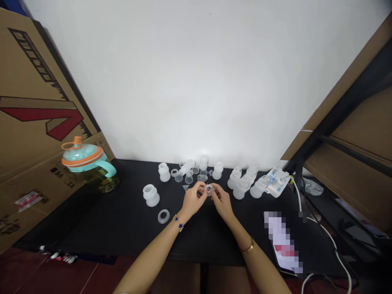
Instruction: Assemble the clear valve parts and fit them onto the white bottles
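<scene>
Between the fingertips of both hands is a small translucent ring-like piece (209, 188), partly covered by the fingers. My left hand (194, 199) pinches its left side, and my right hand (221, 201) grips its right side. Just left of my left hand lies a small clear funnel-shaped part (185, 188). A translucent collar ring (163, 216) rests on the table nearer to me, below a white open-necked bottle (151, 195). Beyond the hands sit clear cups (189, 177) and another white bottle (218, 170).
Several capped bottles (241, 187) stand right of the hands, beside a white packet (278, 181). A phone (283, 243) and a white cable (329, 237) lie at the right. A large teal-lidded jug (90, 163) stands left, by a cardboard box (36, 122). A white wall (196, 81) borders the black table (122, 228).
</scene>
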Action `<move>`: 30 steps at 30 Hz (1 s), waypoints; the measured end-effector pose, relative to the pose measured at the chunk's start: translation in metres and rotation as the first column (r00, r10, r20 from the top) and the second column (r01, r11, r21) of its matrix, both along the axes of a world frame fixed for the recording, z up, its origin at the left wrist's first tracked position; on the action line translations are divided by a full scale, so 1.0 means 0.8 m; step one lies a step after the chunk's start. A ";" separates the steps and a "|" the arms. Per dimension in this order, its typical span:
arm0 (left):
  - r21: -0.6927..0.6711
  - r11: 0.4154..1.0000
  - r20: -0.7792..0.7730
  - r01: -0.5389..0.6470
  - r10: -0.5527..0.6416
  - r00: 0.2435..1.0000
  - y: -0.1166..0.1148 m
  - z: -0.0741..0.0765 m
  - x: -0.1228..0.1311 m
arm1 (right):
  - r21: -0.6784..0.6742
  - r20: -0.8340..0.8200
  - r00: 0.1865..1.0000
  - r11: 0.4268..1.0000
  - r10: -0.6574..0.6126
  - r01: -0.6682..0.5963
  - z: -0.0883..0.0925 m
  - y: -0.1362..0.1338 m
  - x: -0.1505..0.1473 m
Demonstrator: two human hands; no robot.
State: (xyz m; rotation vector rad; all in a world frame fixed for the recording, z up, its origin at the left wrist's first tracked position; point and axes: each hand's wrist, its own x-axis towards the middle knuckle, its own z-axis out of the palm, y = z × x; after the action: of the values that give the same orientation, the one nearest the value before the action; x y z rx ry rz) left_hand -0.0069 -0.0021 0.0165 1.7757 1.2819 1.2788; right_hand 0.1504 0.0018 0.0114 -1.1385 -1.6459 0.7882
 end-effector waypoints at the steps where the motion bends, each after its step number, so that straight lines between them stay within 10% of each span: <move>1: 0.000 1.000 -0.002 -0.004 0.004 1.000 0.000 -0.001 0.000 | 0.001 0.004 1.000 1.000 0.001 -0.001 0.000 0.000 0.000; 30: -0.003 0.999 0.014 -0.035 0.035 0.999 0.005 -0.012 0.003 | -0.031 -0.112 0.994 0.999 -0.011 0.008 -0.022 0.006 -0.012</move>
State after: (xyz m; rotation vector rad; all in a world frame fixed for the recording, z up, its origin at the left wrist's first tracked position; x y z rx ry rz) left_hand -0.0048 0.0021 0.0067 1.7460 1.3122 1.3057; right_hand 0.1407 0.0063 -0.0059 -1.1028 -1.5386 0.8587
